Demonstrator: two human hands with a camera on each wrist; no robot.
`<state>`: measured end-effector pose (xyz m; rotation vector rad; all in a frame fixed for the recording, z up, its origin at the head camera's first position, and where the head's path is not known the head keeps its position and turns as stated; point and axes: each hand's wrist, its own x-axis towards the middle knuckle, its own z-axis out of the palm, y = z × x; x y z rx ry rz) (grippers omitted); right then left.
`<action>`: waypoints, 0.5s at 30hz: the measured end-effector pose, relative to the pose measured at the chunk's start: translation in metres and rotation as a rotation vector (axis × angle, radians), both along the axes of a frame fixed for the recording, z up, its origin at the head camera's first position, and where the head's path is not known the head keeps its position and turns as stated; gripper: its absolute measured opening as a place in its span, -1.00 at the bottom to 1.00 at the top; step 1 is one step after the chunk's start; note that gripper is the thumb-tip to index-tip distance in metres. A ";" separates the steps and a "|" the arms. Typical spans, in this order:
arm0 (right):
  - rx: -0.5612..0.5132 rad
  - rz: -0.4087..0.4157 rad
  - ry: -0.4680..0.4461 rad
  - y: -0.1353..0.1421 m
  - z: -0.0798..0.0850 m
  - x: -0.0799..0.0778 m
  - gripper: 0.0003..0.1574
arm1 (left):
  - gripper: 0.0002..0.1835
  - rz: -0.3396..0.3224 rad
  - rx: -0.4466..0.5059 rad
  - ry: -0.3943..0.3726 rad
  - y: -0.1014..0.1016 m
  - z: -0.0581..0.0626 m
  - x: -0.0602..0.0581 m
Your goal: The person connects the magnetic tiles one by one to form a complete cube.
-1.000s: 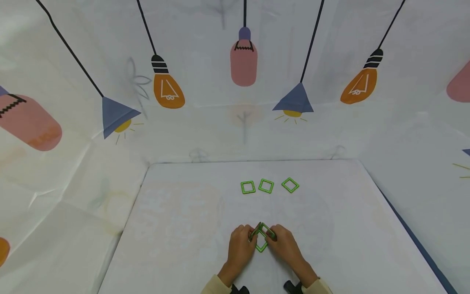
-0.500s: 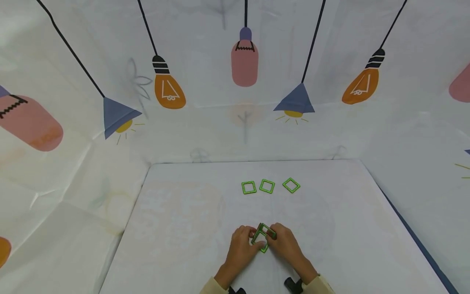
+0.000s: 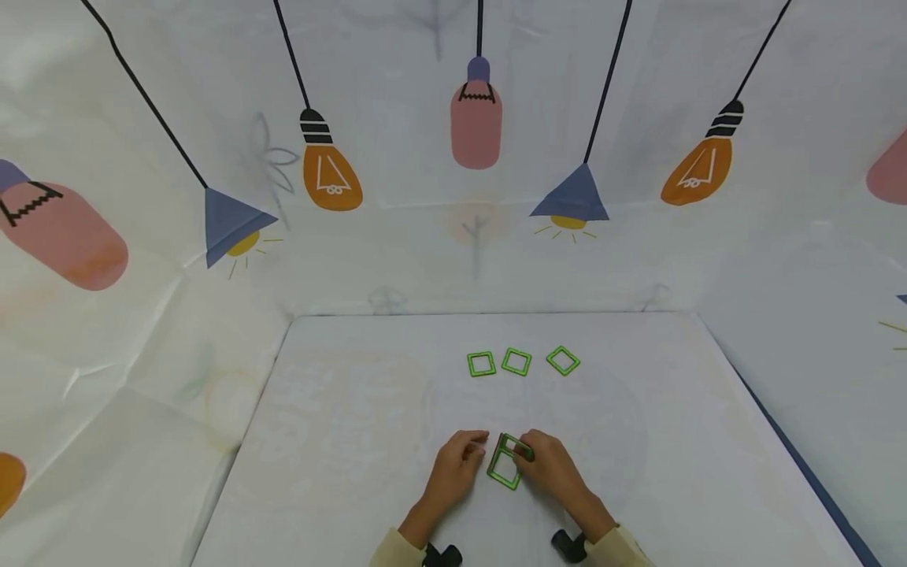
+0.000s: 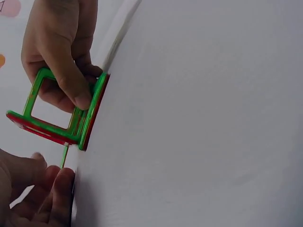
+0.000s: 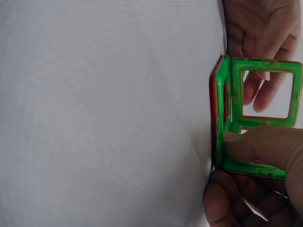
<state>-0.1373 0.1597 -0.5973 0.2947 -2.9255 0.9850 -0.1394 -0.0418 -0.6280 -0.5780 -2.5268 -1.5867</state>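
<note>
Green-and-red square magnetic tiles are joined at their edges in front of me. A flat tile (image 3: 501,483) lies on the table, with a standing tile (image 5: 260,64) along its left side. A further standing tile (image 4: 37,92) meets it at a corner. My right hand (image 3: 554,470) pinches a standing tile, thumb on its inner side and fingers behind, in the right wrist view. My left hand (image 3: 453,471) is just left of the tiles in the head view, apart from them, its fingers loosely bent with nothing visibly held.
Three loose green square tiles lie farther back on the white table (image 3: 354,409): a left one (image 3: 482,374), a middle one (image 3: 506,361) and a right one (image 3: 572,367). A white sheet (image 3: 397,260) printed with lamps hangs behind.
The flat tile has turned from a diamond position to line up with the standing tiles. My left hand has let go and moved left. The right hand keeps its pinch.
</note>
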 end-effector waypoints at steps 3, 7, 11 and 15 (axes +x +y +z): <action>0.012 0.015 0.014 0.000 -0.003 -0.001 -0.81 | -0.69 -0.056 0.043 -0.037 0.001 -0.003 -0.008; 0.004 0.030 0.042 0.002 -0.006 -0.002 -0.79 | -0.71 -0.098 0.046 -0.015 0.010 -0.008 -0.017; -0.011 0.058 0.051 0.003 -0.007 -0.002 -0.78 | -0.79 -0.076 0.040 0.037 0.015 -0.011 -0.020; -0.010 0.082 0.076 0.005 -0.006 -0.003 -0.77 | -0.84 -0.062 0.059 0.031 0.017 -0.013 -0.021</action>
